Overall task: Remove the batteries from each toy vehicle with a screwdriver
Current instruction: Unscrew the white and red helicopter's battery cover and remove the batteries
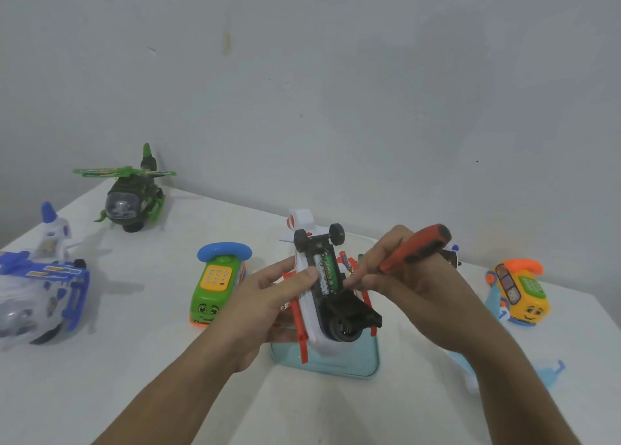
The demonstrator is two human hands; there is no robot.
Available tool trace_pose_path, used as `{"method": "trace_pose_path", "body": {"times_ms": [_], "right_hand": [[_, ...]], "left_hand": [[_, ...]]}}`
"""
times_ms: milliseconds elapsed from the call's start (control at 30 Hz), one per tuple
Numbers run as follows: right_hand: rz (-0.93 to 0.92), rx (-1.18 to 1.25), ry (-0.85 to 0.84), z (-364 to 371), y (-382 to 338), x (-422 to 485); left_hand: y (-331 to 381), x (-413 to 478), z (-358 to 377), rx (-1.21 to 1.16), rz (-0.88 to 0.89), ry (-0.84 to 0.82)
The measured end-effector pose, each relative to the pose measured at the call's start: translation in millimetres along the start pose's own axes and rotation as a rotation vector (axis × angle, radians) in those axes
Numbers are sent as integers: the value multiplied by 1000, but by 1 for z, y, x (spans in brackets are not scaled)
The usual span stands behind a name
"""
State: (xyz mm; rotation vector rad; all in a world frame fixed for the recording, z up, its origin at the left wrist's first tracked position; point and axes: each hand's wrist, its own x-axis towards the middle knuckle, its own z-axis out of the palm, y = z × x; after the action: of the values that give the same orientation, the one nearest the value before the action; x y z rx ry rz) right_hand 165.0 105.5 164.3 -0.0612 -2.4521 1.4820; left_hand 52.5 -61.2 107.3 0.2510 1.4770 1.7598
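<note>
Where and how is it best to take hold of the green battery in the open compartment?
Probably at the battery's near end, with the right hand's fingertips from above. It lies lengthwise in the upturned helicopter's open bay, so only its top shows. The left hand holds the toy, thumb beside the bay; the right hand also carries the screwdriver.

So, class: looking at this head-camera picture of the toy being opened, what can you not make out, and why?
- Screwdriver tip: head view, hidden behind the right hand.
- Battery brand: head view, too small and blurred.
- Blue helicopter: head view, cut off by the left edge.
- Tray contents: head view, covered by the white toy in the left hand.
</note>
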Motion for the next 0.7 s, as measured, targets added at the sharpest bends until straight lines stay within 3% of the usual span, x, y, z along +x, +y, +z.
{"method": "trace_pose_path", "body": {"times_ms": [167,433,567,700], "right_hand": [[-41,-42,-32,-3,-1,1],[-294,219,200,10,28,-3],[-234,470,302,18,35,-3],[-107,683,283,20,37,-1]], "left_hand": [[3,0,1,-1,9,-6],[6,3,-2,-18,11,-13],[7,5,0,-54,-11,-9],[6,6,0,-53,-4,-2]]}}
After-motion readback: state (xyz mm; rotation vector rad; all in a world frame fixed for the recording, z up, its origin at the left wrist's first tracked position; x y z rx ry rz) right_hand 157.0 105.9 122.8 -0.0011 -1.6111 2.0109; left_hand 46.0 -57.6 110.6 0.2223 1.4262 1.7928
